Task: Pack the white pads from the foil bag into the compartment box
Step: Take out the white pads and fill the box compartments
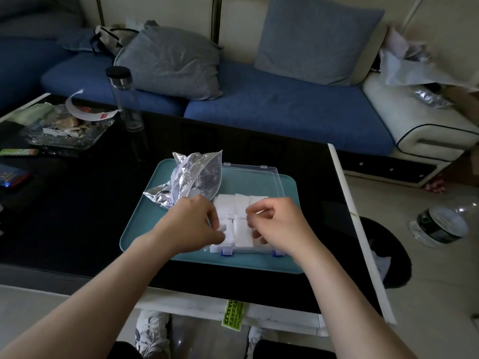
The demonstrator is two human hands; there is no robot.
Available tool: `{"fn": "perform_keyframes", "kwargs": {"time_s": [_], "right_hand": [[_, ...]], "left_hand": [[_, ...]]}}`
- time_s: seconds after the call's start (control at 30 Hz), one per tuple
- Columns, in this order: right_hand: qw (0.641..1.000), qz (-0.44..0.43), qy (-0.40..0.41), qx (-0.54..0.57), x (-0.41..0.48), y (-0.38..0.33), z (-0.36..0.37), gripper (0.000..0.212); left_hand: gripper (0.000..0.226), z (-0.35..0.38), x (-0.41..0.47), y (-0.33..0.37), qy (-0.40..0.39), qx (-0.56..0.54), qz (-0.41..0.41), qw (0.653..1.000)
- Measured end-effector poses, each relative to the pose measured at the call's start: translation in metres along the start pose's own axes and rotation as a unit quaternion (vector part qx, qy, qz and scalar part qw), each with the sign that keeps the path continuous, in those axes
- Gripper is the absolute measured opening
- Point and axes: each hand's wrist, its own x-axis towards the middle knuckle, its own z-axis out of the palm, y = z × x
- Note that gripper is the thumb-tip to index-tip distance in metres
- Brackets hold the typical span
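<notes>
My left hand (193, 224) pinches a white pad (226, 232) to seat it in the compartment box (256, 251); right hand (278, 225) curls alongside, likely steadying, though I cannot tell its grip

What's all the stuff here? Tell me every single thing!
white square pads: many, white, in the box's compartments
clear plastic compartment box: one, clear, blue latches, on the tray
crumpled silver foil bag: one, silver, tray's far left
teal plastic tray: one, teal, on the table
black glossy table: one, black, before the sofa
clear bottle with black cap: one, clear, table's far side
clear dish of scraps: one, clear, table's left
blue sofa: one, blue, behind the table
grey cushions: two, grey, on the sofa
crushed clear bottle: one, clear, floor at right
left hand: one, pinches a pad at the box's left
right hand: one, fingers curled over the box; grip unclear
</notes>
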Motion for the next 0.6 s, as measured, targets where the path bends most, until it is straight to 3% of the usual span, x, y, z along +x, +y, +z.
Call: {"fn": "perform_keyframes", "kwargs": {"time_s": [0.1, 0.2, 0.37, 0.5, 0.6], "right_hand": [[0.988, 0.039, -0.097, 0.112, -0.006, -0.005, -0.004, 0.016], [0.981, 0.045, -0.111, 0.156, -0.009, -0.005, -0.011, 0.016], [0.985, 0.04, -0.053, 0.16, -0.005, 0.012, -0.026, 0.005], [0.998, -0.005, 0.069, 0.011, 0.009, 0.044, -0.045, 0.011], [0.996, -0.005, 0.082, -0.025, 0.014, 0.066, -0.054, 0.012]], "left_hand": [[0.028, 0.0, -0.002, 0.014, 0.035, -0.107, 0.058, 0.992], [0.03, 0.008, 0.002, 0.024, 0.073, -0.108, 0.096, 0.987], [0.051, 0.018, 0.009, 0.034, 0.072, -0.083, 0.09, 0.99], [0.05, 0.022, 0.013, 0.032, 0.043, 0.012, 0.08, 0.996], [0.048, 0.028, 0.015, 0.031, 0.007, 0.087, 0.1, 0.991]]}}
